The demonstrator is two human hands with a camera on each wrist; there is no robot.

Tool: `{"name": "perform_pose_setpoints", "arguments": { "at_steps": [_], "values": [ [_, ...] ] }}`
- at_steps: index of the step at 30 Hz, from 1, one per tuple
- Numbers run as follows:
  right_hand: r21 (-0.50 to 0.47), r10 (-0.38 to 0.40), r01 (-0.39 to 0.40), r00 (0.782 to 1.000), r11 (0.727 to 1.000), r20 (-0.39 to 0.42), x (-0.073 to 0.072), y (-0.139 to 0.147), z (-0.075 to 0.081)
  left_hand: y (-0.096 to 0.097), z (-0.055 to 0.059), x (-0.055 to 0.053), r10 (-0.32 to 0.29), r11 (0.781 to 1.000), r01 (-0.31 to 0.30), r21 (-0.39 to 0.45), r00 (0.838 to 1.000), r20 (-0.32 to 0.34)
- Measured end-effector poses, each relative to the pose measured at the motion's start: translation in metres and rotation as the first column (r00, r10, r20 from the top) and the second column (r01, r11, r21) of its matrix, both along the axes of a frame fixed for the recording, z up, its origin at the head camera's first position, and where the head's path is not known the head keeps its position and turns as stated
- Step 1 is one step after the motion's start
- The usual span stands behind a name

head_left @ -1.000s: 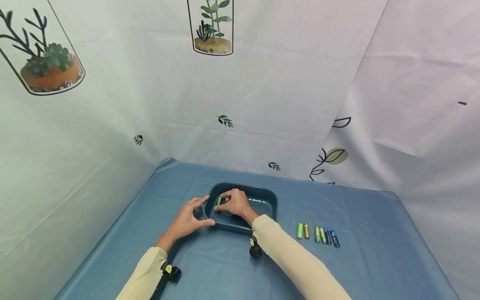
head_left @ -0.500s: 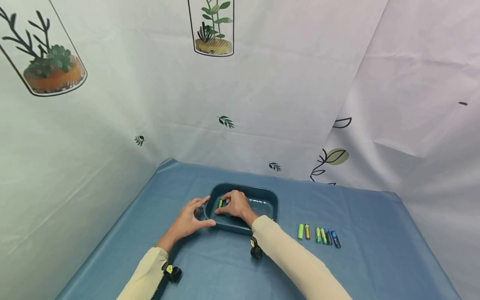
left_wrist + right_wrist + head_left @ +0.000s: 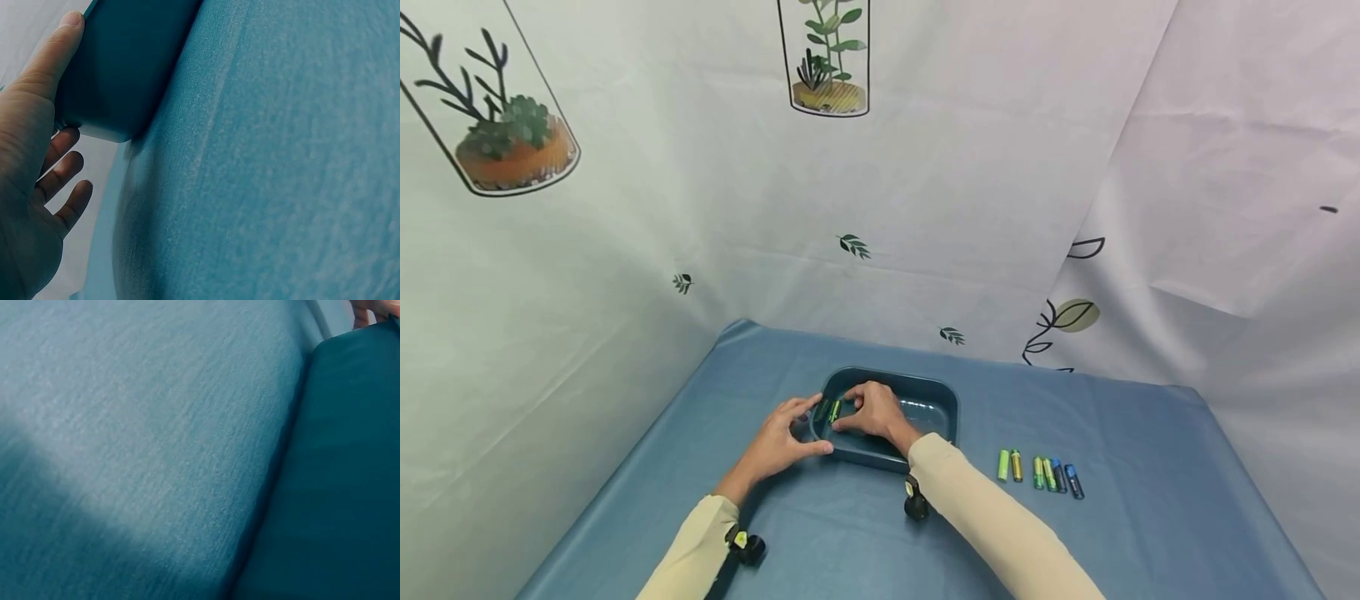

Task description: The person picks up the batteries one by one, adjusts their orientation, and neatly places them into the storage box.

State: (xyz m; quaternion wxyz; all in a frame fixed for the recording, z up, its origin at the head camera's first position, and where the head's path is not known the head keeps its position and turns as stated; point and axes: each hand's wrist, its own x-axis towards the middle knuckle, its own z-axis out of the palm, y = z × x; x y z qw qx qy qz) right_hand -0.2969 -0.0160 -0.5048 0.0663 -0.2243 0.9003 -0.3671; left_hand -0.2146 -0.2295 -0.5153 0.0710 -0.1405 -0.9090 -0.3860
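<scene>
Inside the blue-green rectangular dish, my right hand pinches a green battery near the left wall, thumb toward its near end and a finger toward its far end. A dark greenish strip beside it may be a reflection or another battery; I cannot tell. At the dish's left end, my left hand spreads thumb and forefinger around the corner, touching the rim. In the left wrist view its thumb lies along the dish wall and other fingers bend loosely. The right wrist view shows the dish's outer wall, not the right hand.
Right of the dish, several batteries lie in a loose row on the blue cloth: a light green one, a gold-and-dark one, green ones and dark blue ones. A pale printed curtain rises behind the table.
The green battery in my right hand moves slightly right, then left toward the dish's left wall. My left hand keeps its place on the dish. The whole head view shifts slightly.
</scene>
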Motion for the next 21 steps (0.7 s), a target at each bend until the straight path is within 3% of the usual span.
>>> {"name": "perform_pose_setpoints", "arguments": {
  "at_steps": [5,12,21],
  "values": [
    [-0.036,0.027,-0.029,0.998,0.999,-0.057,0.004,0.005,0.007,0.0,0.0,0.001,0.004,1.0,-0.004,-0.002,1.0,-0.003],
    [-0.134,0.041,-0.05,0.997,0.99,-0.072,0.005,0.022,0.022,0.0,0.0,-0.001,0.006,1.0,-0.006,0.002,1.0,-0.009],
    [-0.232,0.032,-0.058,0.993,0.971,-0.114,0.014,0.063,0.054,0.001,-0.002,-0.002,0.022,1.0,-0.022,-0.013,1.0,-0.009]
  ]
}}
